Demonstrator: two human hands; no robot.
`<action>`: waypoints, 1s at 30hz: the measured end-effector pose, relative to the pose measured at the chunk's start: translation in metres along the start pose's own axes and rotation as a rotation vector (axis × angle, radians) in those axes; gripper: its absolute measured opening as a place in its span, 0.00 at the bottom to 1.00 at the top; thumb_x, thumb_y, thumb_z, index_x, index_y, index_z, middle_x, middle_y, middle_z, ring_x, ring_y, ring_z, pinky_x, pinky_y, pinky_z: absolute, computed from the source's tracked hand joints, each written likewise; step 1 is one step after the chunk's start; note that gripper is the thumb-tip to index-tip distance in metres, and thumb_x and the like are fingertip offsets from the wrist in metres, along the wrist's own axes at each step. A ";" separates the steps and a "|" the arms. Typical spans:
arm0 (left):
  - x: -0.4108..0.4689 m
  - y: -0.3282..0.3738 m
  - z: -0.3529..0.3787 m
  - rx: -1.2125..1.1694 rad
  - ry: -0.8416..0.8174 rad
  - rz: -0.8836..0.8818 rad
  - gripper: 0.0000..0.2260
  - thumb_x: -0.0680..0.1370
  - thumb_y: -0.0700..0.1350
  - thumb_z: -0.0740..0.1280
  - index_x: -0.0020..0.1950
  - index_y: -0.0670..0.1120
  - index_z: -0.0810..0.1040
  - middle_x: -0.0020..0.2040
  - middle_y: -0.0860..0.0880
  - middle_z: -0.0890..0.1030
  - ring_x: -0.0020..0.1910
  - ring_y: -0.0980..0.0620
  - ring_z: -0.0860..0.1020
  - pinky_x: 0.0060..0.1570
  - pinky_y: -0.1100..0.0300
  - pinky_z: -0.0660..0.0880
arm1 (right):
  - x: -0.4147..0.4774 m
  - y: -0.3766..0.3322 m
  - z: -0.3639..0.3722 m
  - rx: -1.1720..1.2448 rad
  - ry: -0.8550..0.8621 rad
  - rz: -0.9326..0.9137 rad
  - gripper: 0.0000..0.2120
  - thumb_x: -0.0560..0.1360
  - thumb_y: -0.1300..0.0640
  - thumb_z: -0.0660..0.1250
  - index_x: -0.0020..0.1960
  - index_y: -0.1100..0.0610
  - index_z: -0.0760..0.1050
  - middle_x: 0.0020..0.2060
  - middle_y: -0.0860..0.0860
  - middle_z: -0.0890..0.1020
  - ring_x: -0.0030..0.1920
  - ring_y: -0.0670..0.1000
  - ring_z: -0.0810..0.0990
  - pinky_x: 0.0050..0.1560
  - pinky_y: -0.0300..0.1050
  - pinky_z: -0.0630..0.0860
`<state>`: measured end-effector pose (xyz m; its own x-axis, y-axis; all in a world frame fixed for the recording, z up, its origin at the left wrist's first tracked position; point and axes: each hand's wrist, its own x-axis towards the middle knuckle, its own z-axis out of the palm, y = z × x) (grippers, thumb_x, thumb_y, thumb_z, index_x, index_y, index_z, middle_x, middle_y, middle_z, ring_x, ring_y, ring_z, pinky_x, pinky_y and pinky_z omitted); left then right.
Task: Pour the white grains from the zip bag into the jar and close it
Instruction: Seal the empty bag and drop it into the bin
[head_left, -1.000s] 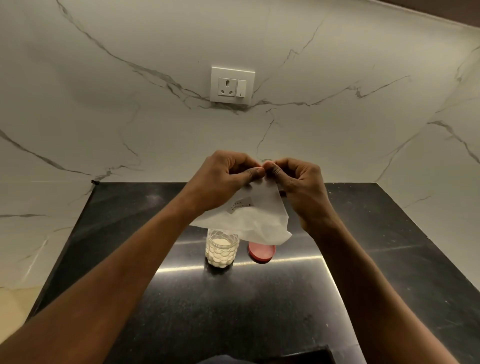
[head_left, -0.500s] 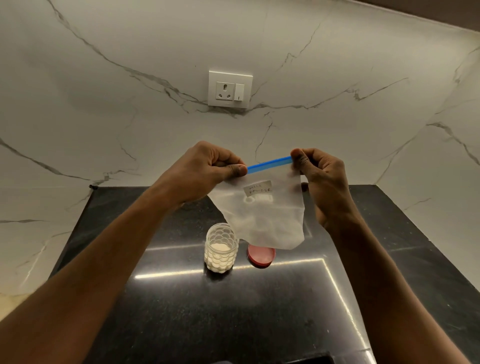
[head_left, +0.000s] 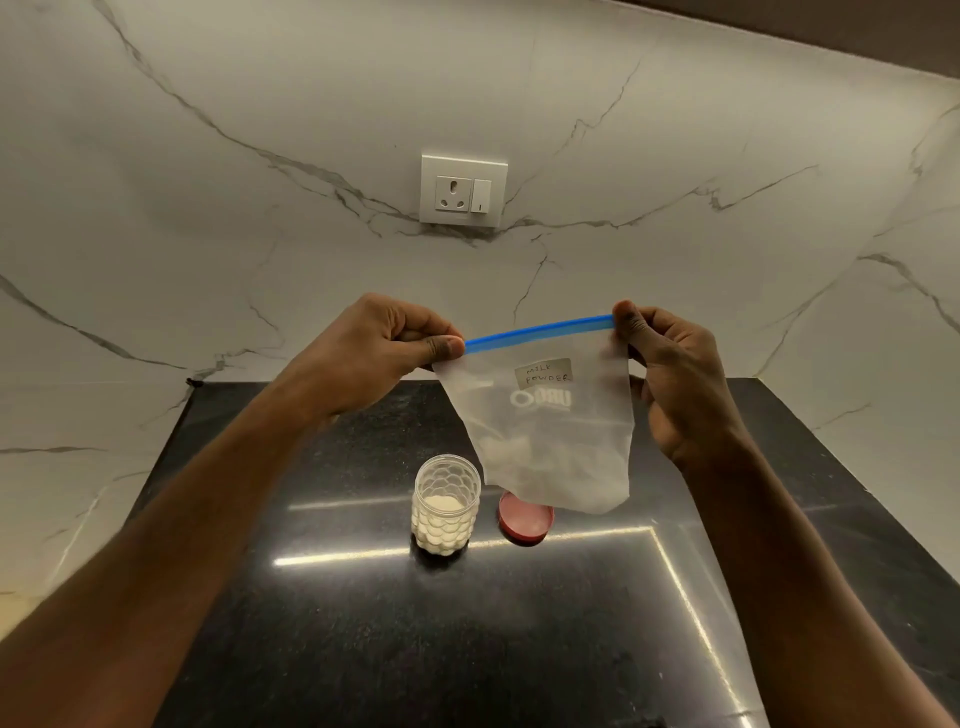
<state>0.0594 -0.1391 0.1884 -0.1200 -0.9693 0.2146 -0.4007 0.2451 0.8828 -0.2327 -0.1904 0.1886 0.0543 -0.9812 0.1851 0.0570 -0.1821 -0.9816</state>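
Observation:
A clear zip bag (head_left: 550, 441) with a blue zip strip and a label reading "milk powder" hangs upright above the black counter (head_left: 467, 623). My left hand (head_left: 379, 353) pinches the strip's left end and my right hand (head_left: 670, 374) pinches its right end, so the strip is stretched flat between them. A little white residue shows low in the bag. Below, left of the bag, stands an open textured glass jar (head_left: 445, 504) about half full of white grains. Its red lid (head_left: 525, 522) lies flat on the counter right beside it, partly behind the bag's bottom.
A white marble wall rises behind the counter and along its right side, with a white socket and switch plate (head_left: 463, 190) above my hands. The counter's left edge drops off to a pale floor.
My hands moved apart along the top of the bag, from pinched together at its middle to its two ends. The blue strip now shows at full length and the bag hangs flat.

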 end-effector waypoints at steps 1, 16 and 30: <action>-0.001 -0.001 0.001 -0.032 0.019 0.008 0.05 0.80 0.47 0.73 0.54 0.53 0.86 0.46 0.55 0.89 0.48 0.58 0.87 0.48 0.70 0.80 | 0.000 0.000 0.000 0.040 0.002 0.040 0.12 0.80 0.49 0.70 0.44 0.56 0.82 0.35 0.48 0.84 0.39 0.46 0.85 0.36 0.47 0.84; -0.025 -0.045 0.056 -0.584 0.120 -0.285 0.11 0.80 0.39 0.72 0.62 0.47 0.84 0.55 0.46 0.89 0.54 0.48 0.87 0.47 0.56 0.85 | -0.030 0.056 -0.001 0.098 -0.405 0.378 0.24 0.77 0.43 0.73 0.68 0.53 0.80 0.63 0.58 0.85 0.61 0.59 0.85 0.52 0.58 0.84; -0.031 -0.066 0.054 -0.636 -0.035 -0.370 0.19 0.77 0.43 0.75 0.68 0.49 0.80 0.59 0.45 0.87 0.56 0.44 0.87 0.47 0.52 0.86 | -0.045 0.080 -0.005 0.202 -0.235 0.356 0.18 0.71 0.64 0.74 0.61 0.59 0.83 0.60 0.59 0.86 0.57 0.61 0.87 0.50 0.53 0.86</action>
<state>0.0408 -0.1240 0.1006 -0.1119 -0.9826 -0.1485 0.1828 -0.1672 0.9688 -0.2353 -0.1610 0.1017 0.3285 -0.9350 -0.1335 0.1850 0.2023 -0.9617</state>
